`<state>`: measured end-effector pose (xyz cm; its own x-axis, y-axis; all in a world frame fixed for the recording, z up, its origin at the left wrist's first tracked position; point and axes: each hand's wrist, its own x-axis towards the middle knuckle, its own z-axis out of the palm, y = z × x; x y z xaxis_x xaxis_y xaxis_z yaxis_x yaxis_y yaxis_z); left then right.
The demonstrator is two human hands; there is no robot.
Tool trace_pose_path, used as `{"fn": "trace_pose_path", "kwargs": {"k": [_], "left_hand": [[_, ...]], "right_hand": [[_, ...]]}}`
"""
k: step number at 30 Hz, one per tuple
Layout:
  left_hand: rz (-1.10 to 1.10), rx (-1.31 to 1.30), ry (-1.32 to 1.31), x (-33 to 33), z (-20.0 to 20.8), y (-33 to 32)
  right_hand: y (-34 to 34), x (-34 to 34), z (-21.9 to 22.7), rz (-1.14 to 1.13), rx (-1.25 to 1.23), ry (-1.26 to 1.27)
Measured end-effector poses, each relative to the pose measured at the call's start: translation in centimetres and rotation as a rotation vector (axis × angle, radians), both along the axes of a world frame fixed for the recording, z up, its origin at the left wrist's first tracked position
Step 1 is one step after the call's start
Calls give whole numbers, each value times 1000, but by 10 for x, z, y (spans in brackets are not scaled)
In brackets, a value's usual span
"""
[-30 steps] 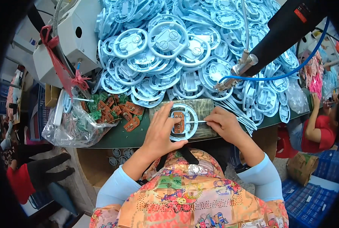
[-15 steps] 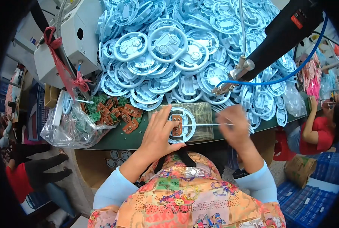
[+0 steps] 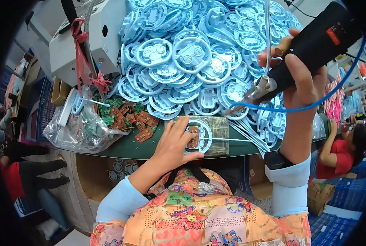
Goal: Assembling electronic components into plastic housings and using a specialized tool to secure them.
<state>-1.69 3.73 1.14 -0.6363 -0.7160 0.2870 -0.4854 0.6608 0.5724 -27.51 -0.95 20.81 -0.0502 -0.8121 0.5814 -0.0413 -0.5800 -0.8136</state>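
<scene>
Many blue rings (image 3: pixel 192 55) lie heaped, the black tool (image 3: pixel 314 41) hiding some.

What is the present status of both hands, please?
Left hand on blue ring and brown board. Right hand around black tool. White stick extends right from ring. Blue hose crosses right forearm.

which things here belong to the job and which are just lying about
Job in hand, apparently:
blue ring partly under left hand
brown circuit board
white rod
black tool in right hand

Probably just lying about:
cardboard box
brown sack
blue crates
</scene>
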Motion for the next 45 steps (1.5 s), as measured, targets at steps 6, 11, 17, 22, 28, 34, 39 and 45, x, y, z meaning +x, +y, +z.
{"fn": "trace_pose_path", "kwargs": {"k": [6,11,17,22,28,34,39,45], "left_hand": [[72,-114,-11,-6,-6,2],[100,-180,10,-8,-14,0],[115,-139,79,-5,-25,2],[110,-215,99,-3,-30,1],[80,-202,108,-2,-32,-1],[80,-199,96,-2,-33,1],[78,-193,97,-2,-31,0],[76,-189,75,-3,-32,0]], "right_hand": [[9,54,-7,273,89,-133],[20,42,-2,198,-13,-157],[27,8,28,53,-22,81],[35,55,6,11,13,-1],[30,74,-13,15,33,-36],[28,77,-16,-20,71,-61],[25,77,-18,-38,86,-73],[24,77,-21,-49,123,-119]]}}
